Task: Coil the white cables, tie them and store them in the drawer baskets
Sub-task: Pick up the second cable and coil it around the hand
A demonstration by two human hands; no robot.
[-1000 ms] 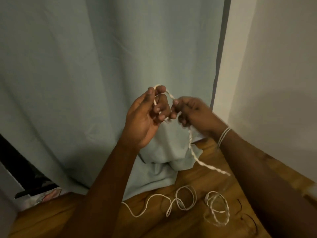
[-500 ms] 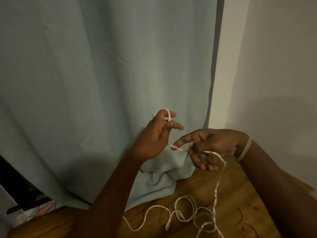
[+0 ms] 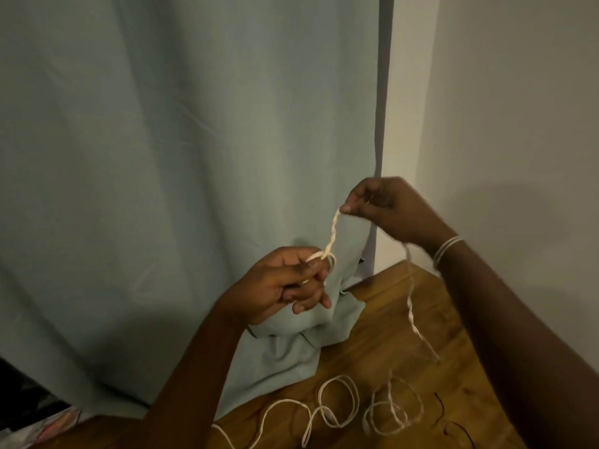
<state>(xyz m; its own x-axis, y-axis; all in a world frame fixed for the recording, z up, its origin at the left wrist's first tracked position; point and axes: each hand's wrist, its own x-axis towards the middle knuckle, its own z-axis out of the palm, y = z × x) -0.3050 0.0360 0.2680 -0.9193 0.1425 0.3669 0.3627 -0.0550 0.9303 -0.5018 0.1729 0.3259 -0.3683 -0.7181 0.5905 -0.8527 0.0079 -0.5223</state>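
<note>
A pale curtain [image 3: 162, 157] fills the left and centre of the frame, its hem bunched on the wooden floor [image 3: 389, 335]. At lower centre the left hand [image 3: 282, 286] pinches the white cable [image 3: 332, 236] with curled fingers. The twisted strand rises to the right hand [image 3: 385, 209], right of centre, pinched between thumb and fingertips. More cable trails down into loose loops at the bottom. Bands [image 3: 449, 251] circle the right wrist.

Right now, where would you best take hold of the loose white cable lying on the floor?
Probably at the round loop of the loose white cable, coming from above: it lies flat and open on the wooden floor, apart from the strand the hands hold, so fingers can hook through.
</note>
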